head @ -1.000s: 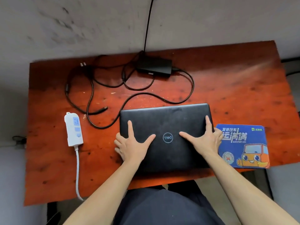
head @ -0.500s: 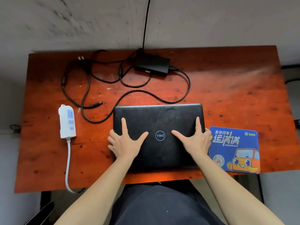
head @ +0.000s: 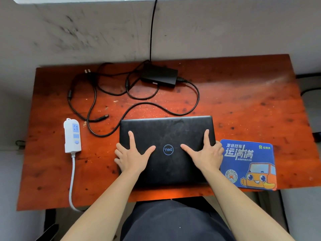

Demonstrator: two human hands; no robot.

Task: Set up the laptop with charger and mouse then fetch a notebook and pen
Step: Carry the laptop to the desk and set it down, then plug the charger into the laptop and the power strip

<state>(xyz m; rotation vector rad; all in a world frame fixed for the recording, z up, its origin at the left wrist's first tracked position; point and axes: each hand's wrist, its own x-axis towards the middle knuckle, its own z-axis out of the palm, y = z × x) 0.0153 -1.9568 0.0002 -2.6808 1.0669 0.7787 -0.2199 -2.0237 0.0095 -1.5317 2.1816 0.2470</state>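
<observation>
Flatly, splayed hands (head: 133, 159) (head: 206, 154) on matte black rectangular laptop (head: 166, 134).

Black laptop (head: 166, 150); blue mousepad (head: 248, 164), orange cartoon car; white power strip (head: 72, 136); reddish-brown table (head: 243, 105).

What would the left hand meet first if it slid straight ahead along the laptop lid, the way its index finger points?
The left hand would probably pass the far edge of the laptop, then meet the charger cable looped on the table.
</observation>
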